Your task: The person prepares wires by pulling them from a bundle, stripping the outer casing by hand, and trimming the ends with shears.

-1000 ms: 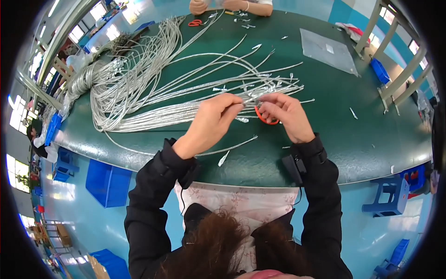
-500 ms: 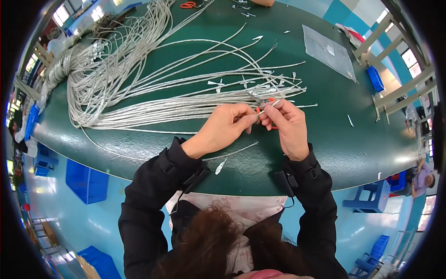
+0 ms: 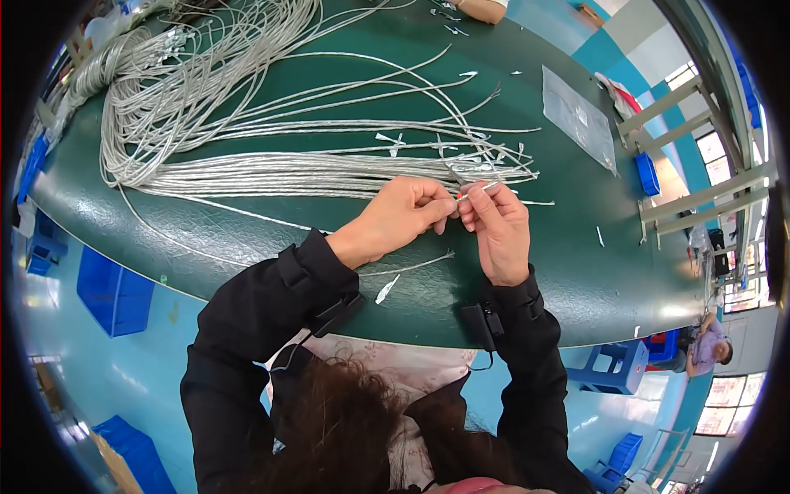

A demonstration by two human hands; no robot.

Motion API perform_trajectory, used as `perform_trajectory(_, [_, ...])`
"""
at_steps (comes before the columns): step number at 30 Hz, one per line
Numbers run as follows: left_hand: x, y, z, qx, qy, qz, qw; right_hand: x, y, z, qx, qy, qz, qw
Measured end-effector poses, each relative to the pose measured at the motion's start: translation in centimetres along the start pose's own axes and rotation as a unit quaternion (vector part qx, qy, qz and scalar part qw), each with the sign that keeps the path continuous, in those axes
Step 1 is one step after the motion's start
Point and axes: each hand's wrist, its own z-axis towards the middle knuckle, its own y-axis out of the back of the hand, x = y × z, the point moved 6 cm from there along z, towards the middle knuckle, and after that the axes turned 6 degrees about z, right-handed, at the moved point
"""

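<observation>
In front of the cable bundle, both my hands meet over the table. My left hand (image 3: 393, 219) is closed in a pinch on a thin silver cable (image 3: 484, 188) at the point where the fingertips meet. My right hand (image 3: 500, 235) grips the same cable near its end between thumb and fingers; a short pale length sticks out past the thumb. Just behind the fingers show the metal jaws of a hand tool (image 3: 453, 172), with a bit of red by the fingertips. Whether the tool lies on the table or is held I cannot tell.
A large bundle of silver cables (image 3: 247, 174) spreads from the left, its ends behind my hands. Silver scraps, including one foil piece (image 3: 387, 289), lie on the green table (image 3: 576, 272). A clear plastic bag (image 3: 578, 119) is at far right. Another person's arm (image 3: 482, 8) rests at the far edge.
The view has shifted, so the table and surroundings sit differently. My hands keep their pinch on the cable; the red tool handles beneath them show less than before.
</observation>
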Motion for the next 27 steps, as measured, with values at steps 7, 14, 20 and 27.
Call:
perform_trajectory(7, [-0.2,0.0,0.2,-0.01,-0.01,0.006,1.0,-0.2,0.1,0.1,0.002,0.0,-0.005,1.0])
perform_trajectory(14, [-1.0,0.3,0.3,-0.004,-0.023,0.023,0.999,-0.2,-0.3,0.0,-0.016,-0.006,0.053,0.998])
perform_trajectory(20, [-1.0,1.3,-0.1,-0.065,-0.028,-0.085,0.994,-1.1,-1.3,0.5,-0.008,-0.042,0.083,0.996])
perform_trajectory(27, [-1.0,2.2,-0.3,-0.088,-0.027,-0.039,0.995,-1.7,-3.1,0.8,0.041,-0.037,0.101,0.993])
